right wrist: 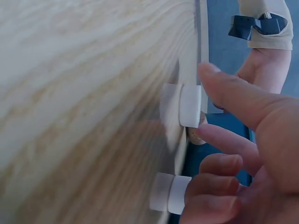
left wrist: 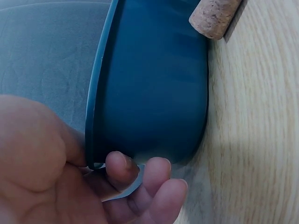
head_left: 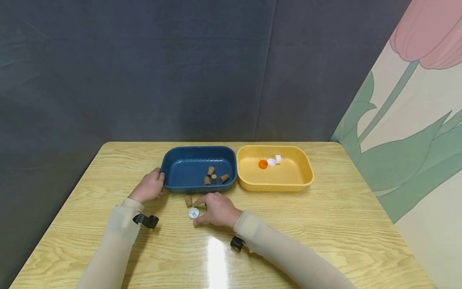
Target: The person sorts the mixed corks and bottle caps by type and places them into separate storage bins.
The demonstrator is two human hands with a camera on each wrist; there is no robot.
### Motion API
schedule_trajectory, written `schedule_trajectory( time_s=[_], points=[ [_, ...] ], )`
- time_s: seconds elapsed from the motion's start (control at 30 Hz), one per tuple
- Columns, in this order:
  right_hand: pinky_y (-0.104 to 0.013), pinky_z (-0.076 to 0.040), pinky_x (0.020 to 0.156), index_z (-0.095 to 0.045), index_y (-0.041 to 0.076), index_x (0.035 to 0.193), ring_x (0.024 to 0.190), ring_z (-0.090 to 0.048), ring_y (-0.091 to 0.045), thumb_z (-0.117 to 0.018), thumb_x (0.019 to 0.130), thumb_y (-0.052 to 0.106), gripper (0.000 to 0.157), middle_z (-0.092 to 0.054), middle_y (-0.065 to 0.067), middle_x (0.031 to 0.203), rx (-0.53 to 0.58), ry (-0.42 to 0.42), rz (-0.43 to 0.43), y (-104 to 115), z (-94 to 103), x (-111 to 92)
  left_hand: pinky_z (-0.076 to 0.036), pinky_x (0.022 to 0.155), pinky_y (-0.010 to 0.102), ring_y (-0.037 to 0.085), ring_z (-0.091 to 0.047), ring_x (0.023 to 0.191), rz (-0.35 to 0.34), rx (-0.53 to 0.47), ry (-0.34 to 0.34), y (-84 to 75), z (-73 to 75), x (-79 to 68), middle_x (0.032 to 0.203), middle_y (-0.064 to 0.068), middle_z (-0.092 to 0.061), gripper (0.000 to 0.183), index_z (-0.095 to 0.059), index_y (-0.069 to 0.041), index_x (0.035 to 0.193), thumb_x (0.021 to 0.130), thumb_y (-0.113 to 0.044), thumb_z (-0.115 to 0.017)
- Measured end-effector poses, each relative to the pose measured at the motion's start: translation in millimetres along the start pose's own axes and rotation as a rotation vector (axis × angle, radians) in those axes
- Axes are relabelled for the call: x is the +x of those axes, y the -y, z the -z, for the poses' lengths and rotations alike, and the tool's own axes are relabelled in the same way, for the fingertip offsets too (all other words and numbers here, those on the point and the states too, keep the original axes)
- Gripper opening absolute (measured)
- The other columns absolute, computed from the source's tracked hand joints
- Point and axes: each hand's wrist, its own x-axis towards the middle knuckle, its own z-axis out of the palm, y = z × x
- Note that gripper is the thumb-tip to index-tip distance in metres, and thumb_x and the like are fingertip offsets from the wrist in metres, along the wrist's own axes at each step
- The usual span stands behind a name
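Observation:
At the left end of the blue tray, my left hand grips the rim, with curled fingers against the outer wall. My right hand hovers over the table around a round white cap. In the right wrist view, the thumb and index finger lie on either side of that cap, with a gap at the thumb. A second white cap stands partly hidden behind the other fingers. A loose cork is on the table between the first cap and the tray.
Several corks lie in the right part of the blue tray. Right beside it stands a yellow tray holding an orange cap and two white caps. A dark curtain hangs behind the wooden table.

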Motion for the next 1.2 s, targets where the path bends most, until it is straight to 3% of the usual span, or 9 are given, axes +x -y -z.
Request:
schedule_trajectory(
  time_s=[0.1,0.27,0.37,0.87,1.2],
  points=[
    [-0.022,-0.041,0.053,-0.076,0.022,0.115,0.063,-0.052,-0.004,-0.09,0.074,0.038,0.046,-0.068,0.007,0.08,0.019,0.008,0.006,-1,-3.4,2,-0.045,0.057,0.034,0.021,-0.054,0.057,0.0,0.006,-0.001,-0.2,-0.1,0.0,0.069,0.01,-0.053,0.037,-0.043,0.011,0.125,0.109,-0.014,-0.022],
    [-0.021,-0.048,0.065,-0.078,0.022,0.112,0.088,-0.063,-0.004,-0.09,0.074,0.035,0.042,-0.073,0.008,0.11,0.015,-0.004,0.012,-1,-7.1,5,-0.045,0.058,0.034,0.021,-0.055,0.057,0.002,0.009,-0.003,-0.1,-0.2,0.5,0.069,0.01,-0.053,0.037,-0.043,0.011,0.125,0.109,-0.014,-0.022],
    [-0.023,-0.05,0.069,-0.078,0.023,0.11,0.096,-0.065,-0.007,-0.09,0.074,0.035,0.04,-0.073,0.009,0.114,0.009,-0.004,0.002,0,-7.4,6,-0.045,0.057,0.034,0.021,-0.055,0.057,0.001,0.004,-0.003,0.1,-0.3,0.8,0.069,0.01,-0.053,0.036,-0.043,0.011,0.124,0.109,-0.014,-0.022],
    [-0.023,-0.05,0.067,-0.079,0.025,0.105,0.096,-0.065,-0.007,-0.09,0.074,0.033,0.034,-0.073,0.011,0.111,0.004,0.016,-0.024,3,-7.9,5,-0.045,0.058,0.034,0.02,-0.054,0.056,-0.01,0.01,-0.005,-2.1,0.1,-1.8,0.069,0.011,-0.054,0.037,-0.044,0.011,0.125,0.109,-0.013,-0.022],
    [-0.022,-0.046,0.066,-0.08,0.023,0.102,0.084,-0.058,-0.005,-0.091,0.073,0.033,0.032,-0.068,0.011,0.095,0.009,0.009,-0.017,-1,-5.7,-5,-0.046,0.058,0.034,0.02,-0.055,0.057,-0.009,0.011,-0.01,-2.2,-0.6,-2.3,0.07,0.011,-0.054,0.036,-0.043,0.011,0.125,0.109,-0.013,-0.022]
  ],
)
